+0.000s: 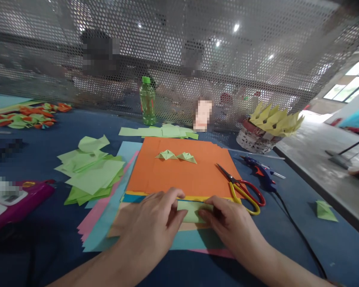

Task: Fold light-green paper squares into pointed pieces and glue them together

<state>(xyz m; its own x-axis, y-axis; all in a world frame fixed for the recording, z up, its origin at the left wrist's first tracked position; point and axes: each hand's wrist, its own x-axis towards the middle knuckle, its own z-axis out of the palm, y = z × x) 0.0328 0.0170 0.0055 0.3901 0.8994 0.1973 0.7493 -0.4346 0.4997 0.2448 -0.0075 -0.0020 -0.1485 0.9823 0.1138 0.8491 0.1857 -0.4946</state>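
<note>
A pale green piece of paper (191, 211), folded into a strip, lies between my two hands over the front of a stack of coloured sheets. My left hand (158, 219) pinches its left end between thumb and fingers. At the right end, my right hand (227, 219) grips it the same way. Beyond them, two small folded green paper pieces (176, 156) rest on the orange paper (182, 175). Scissors (242, 187) with red and yellow handles lie just past my right hand, blades pointing away and left.
Loose green paper squares (89, 171) are piled at left, near a magenta device (26, 199). A glue gun (261, 171) trails its cord on the right. Behind stand a green bottle (148, 101) and a basket (254, 137) with yellow folded paper, before a perforated metal screen (173, 40).
</note>
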